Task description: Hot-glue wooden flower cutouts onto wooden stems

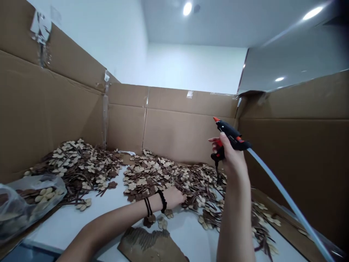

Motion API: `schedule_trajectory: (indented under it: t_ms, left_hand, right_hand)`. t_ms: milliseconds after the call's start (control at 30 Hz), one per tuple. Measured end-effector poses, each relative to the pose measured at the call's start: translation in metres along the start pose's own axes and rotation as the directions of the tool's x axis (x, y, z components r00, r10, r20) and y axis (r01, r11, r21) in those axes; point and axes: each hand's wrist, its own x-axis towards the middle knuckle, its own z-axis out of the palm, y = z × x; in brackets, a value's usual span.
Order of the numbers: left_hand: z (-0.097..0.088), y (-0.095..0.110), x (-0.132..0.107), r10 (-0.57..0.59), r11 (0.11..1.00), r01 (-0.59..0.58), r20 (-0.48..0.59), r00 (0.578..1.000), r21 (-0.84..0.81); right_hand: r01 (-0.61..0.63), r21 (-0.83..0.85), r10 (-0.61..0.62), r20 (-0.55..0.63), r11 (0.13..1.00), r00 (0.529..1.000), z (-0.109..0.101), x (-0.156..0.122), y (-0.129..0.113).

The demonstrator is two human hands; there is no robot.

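Observation:
My right hand (231,153) grips a black and orange glue gun (231,135), raised above the table, its orange nozzle pointing up and left. A long whitish glue stick (283,193) runs out of its rear end. Low over the table, my left hand (175,197) has its fingers closed at the near edge of a pile of flower-shaped pieces (155,171); what they pinch, if anything, I cannot make out. The pieces are cream and brown, many with thin dark stems. Below the left hand lies a piece of cardboard (152,247) with ragged grey streaks along its top.
A second heap of flower pieces (79,163) fills the left side. In front of it lies a clear plastic bag (51,180) holding more pieces. Tall cardboard walls (174,127) enclose the white table (65,225) at left, back and right. A dark cord (217,169) hangs from the gun.

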Motion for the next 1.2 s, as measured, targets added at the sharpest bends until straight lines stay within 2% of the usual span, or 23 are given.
schedule_trajectory:
  t_ms: [100, 167, 267, 333, 367, 433, 500, 533, 600, 800, 967, 1200]
  left_hand:
    - [-0.017, -0.010, -0.001, -0.065, 0.995, 0.062, -0.028, 0.998, -0.078]
    - [-0.035, -0.019, 0.000, -0.129, 0.980, 0.112, -0.098, 0.987, -0.163]
    - [-0.074, -0.037, 0.003, -0.239, 0.930, 0.149, -0.246, 0.939, -0.337]
    - [-0.104, -0.048, 0.001, -0.314, 0.862, 0.123, -0.327, 0.891, -0.492]
    - [-0.119, -0.052, -0.002, -0.353, 0.797, 0.083, -0.351, 0.867, -0.598]
    - [-0.145, -0.055, -0.012, -0.443, 0.577, -0.041, -0.355, 0.823, -0.816]
    - [-0.166, -0.052, -0.028, -0.515, 0.343, -0.143, -0.313, 0.798, -0.928]
    - [-0.174, -0.050, -0.036, -0.536, 0.295, -0.159, -0.300, 0.789, -0.942]
    - [-0.185, -0.044, -0.051, -0.575, 0.285, -0.160, -0.302, 0.761, -0.945]
    - [-0.201, -0.032, -0.074, -0.625, 0.413, -0.101, -0.363, 0.691, -0.905]
    - [-0.201, -0.029, -0.074, -0.651, 0.413, -0.075, -0.352, 0.673, -0.907]
    - [-0.198, -0.030, -0.073, -0.673, 0.405, -0.086, -0.360, 0.646, -0.910]
  right_hand:
    - [-0.018, -0.043, 0.021, 0.070, 0.999, 0.997, -0.001, -0.002, -0.002]
    - [-0.029, -0.067, 0.035, 0.102, 0.997, 0.994, 0.002, -0.005, -0.004]
    - [-0.031, -0.087, 0.045, 0.164, 0.996, 0.985, 0.008, -0.010, -0.007]
    - [-0.034, -0.090, 0.053, 0.224, 0.995, 0.973, 0.012, -0.012, -0.007]
    - [-0.038, -0.089, 0.059, 0.255, 0.995, 0.965, 0.014, -0.013, -0.006]
    - [-0.041, -0.091, 0.067, 0.315, 0.995, 0.947, 0.017, -0.016, -0.004]
    - [-0.036, -0.117, 0.078, 0.372, 0.992, 0.925, 0.021, -0.018, -0.001]
    - [-0.031, -0.137, 0.084, 0.399, 0.990, 0.913, 0.023, -0.020, 0.000]
    - [-0.017, -0.170, 0.092, 0.441, 0.985, 0.893, 0.029, -0.022, 0.003]
    - [-0.085, -0.163, 0.157, 0.508, 0.983, 0.847, 0.047, -0.029, 0.010]
    - [-0.133, -0.154, 0.191, 0.471, 0.979, 0.861, 0.054, -0.032, 0.016]
    - [-0.161, -0.198, 0.231, 0.414, 0.967, 0.880, 0.053, -0.030, 0.018]
